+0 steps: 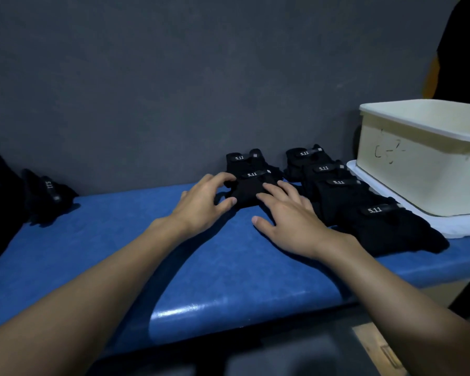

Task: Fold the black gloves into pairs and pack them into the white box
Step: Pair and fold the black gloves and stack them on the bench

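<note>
Black gloves lie loose in a heap far out to the left of the fingers, on the blue bench and well apart from both hands. Next comes the left hand, whose curled fingers and thumb clasp the left edge of a folded pair. That bundle sits directly under and between the two sets of fingertips. Its labelled strap is on the far side, and its long axis appears to run crosswise from one hand to the other. The right hand lies flat on the bundle's right half, fingers straight and pressing down, gripping nothing, with the thumb spread onto the bench. Just to the right of those fingers a row of finished pairs lies on the bench, running from the grey wall toward the person. Beyond the row, farthest right, stands the white box on a white tray. Its inside is hidden from here, so I cannot tell what it holds. The fold looks near done. The box lies to the right of the bundle, past the finished row, so the right hand is nearer and better placed to carry the pair over.
</note>
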